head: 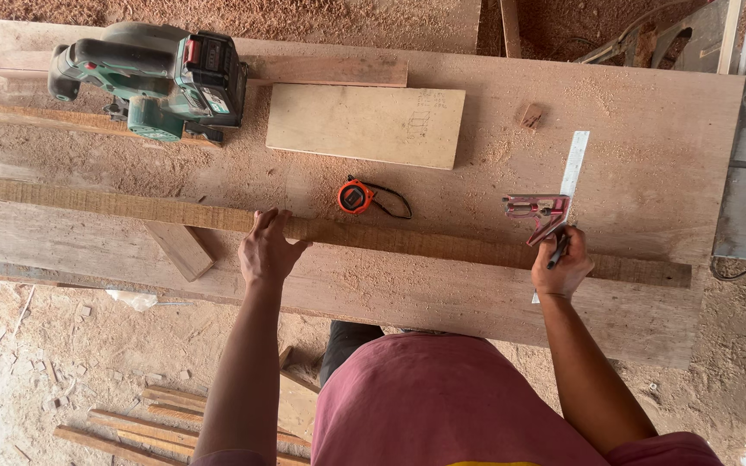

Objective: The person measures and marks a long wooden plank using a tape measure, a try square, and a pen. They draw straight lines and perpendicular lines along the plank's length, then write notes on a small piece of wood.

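Now, the long wooden strip lies flat across the bench, rough-sawn and pale brown, its long axis running left to right with the right end dipping slightly toward the person. The left hand presses down on it near the middle, palm flat and fingers spread, nothing clasped. Over at the right end, the right hand has its grip clenched around a dark pencil, tip up against the combination square. That square has a reddish metal head seated against the strip's far edge, and its steel ruler blade crosses the strip, pointing away and slightly right.

Just beyond the strip sits an orange tape measure, round-bodied with a black wrist loop. Farther back lies a pale rectangular board offcut, smooth-faced with faint pencil marks. At the far left corner rests a green cordless circular saw on thin slats. Sawdust dusts the broad plywood top, and wood scraps litter the sandy floor below.
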